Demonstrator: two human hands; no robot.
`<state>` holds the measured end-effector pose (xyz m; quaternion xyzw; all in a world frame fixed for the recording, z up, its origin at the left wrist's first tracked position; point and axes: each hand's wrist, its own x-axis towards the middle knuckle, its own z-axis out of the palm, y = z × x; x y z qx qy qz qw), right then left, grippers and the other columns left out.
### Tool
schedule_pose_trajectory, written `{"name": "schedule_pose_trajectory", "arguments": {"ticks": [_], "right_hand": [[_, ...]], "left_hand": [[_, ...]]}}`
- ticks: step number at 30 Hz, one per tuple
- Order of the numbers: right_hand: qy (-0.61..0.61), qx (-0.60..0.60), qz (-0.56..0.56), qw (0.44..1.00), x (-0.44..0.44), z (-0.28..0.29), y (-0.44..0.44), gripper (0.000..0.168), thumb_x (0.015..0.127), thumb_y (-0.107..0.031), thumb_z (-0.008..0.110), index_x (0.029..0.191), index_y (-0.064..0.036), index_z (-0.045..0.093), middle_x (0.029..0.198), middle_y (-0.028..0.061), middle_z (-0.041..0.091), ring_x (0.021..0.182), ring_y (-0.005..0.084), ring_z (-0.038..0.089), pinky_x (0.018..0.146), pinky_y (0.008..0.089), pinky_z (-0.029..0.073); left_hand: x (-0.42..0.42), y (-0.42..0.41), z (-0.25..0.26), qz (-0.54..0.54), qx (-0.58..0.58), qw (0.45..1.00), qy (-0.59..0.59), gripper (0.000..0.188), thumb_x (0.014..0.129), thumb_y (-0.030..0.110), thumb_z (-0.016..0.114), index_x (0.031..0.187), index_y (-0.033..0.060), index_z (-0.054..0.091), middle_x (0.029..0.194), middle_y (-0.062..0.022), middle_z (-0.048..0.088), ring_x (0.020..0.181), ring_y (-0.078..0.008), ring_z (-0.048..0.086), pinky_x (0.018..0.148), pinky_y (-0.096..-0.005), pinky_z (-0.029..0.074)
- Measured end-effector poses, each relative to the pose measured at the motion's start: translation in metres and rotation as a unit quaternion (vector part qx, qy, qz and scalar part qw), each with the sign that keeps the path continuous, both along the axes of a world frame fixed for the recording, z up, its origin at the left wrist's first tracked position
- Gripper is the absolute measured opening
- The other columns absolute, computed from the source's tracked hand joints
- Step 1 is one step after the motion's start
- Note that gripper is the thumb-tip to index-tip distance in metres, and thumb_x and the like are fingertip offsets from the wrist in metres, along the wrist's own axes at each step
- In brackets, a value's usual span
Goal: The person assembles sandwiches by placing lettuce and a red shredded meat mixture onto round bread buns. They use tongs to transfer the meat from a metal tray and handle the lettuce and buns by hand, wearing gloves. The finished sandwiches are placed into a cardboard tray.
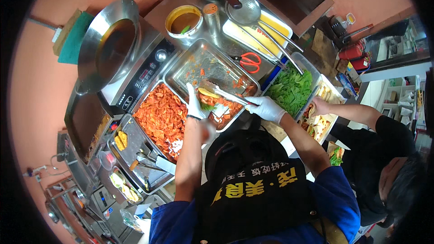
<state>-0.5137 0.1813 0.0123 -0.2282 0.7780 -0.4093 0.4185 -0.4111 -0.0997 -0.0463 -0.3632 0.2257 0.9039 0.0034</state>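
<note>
My left hand (196, 104), in a clear plastic glove, holds a flatbread sandwich (207, 99) filled with red meat pieces and green lettuce. Steel tongs (234, 95) with a dark handle are gripped in my gloved right hand (268, 107). Their head meets the upper side of the sandwich. Both hands are over a steel tray (200, 62) with scattered sauce and meat scraps. Left of it, a second tray holds a heap of red-sauced meat pieces (159, 113). A plastic bin of lettuce (290, 86) stands right of my right hand.
A co-worker's bare hand (318, 105) touches sandwiches in a white tray (334, 122) at right. Red-handled scissors (250, 62), a sauce pot (168, 23), a shaker (211, 20) and a strainer (244, 8) lie beyond. A wok of dark liquid (115, 49) stands far left.
</note>
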Motion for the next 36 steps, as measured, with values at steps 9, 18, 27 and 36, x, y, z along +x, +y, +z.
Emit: {"name": "schedule_pose_trajectory", "arguments": {"ticks": [9, 18, 27, 36], "right_hand": [[0.252, 0.064, 0.020, 0.965, 0.014, -0.041, -0.024, 0.058, 0.090, -0.041, 0.071, 0.137, -0.009, 0.061, 0.107, 0.0209, 0.073, 0.092, 0.0384, 0.072, 0.081, 0.0474, 0.057], [0.350, 0.025, -0.139, 0.926, 0.018, -0.037, 0.013, 0.052, 0.089, -0.032, 0.073, 0.128, 0.000, 0.059, 0.117, 0.0189, 0.061, 0.108, 0.0349, 0.063, 0.087, 0.0427, 0.053], [0.378, 0.516, -0.260, 0.723, -0.080, -0.166, 0.334, 0.019, 0.092, -0.006, 0.057, 0.110, -0.003, 0.064, 0.103, 0.0185, 0.064, 0.089, 0.0311, 0.066, 0.078, 0.0401, 0.056], [0.428, 0.502, -0.157, 0.735, -0.156, -0.264, 0.499, 0.019, 0.094, -0.018, 0.059, 0.088, -0.011, 0.075, 0.086, 0.0119, 0.075, 0.077, 0.0286, 0.073, 0.068, 0.0441, 0.057]], "left_hand": [[0.024, -0.029, -0.039, -0.084, -0.071, 0.991, -0.071, 0.034, 0.101, 0.026, 0.059, 0.127, 0.0049, 0.062, 0.117, -0.0135, 0.072, 0.101, -0.0308, 0.072, 0.088, -0.0449, 0.061], [0.040, -0.075, -0.035, -0.109, -0.044, 0.992, -0.051, 0.045, 0.089, 0.028, 0.068, 0.124, 0.0001, 0.066, 0.121, -0.0117, 0.072, 0.109, -0.0275, 0.069, 0.094, -0.0392, 0.057], [0.036, -0.056, 0.014, -0.132, -0.245, 0.938, -0.207, 0.052, 0.089, 0.035, 0.076, 0.134, 0.0150, 0.062, 0.123, -0.0046, 0.070, 0.108, -0.0218, 0.067, 0.085, -0.0375, 0.059], [-0.014, -0.013, 0.021, -0.180, -0.274, 0.923, -0.204, 0.042, 0.096, 0.017, 0.062, 0.137, 0.0096, 0.060, 0.120, -0.0090, 0.072, 0.102, -0.0233, 0.072, 0.078, -0.0368, 0.062]]}}
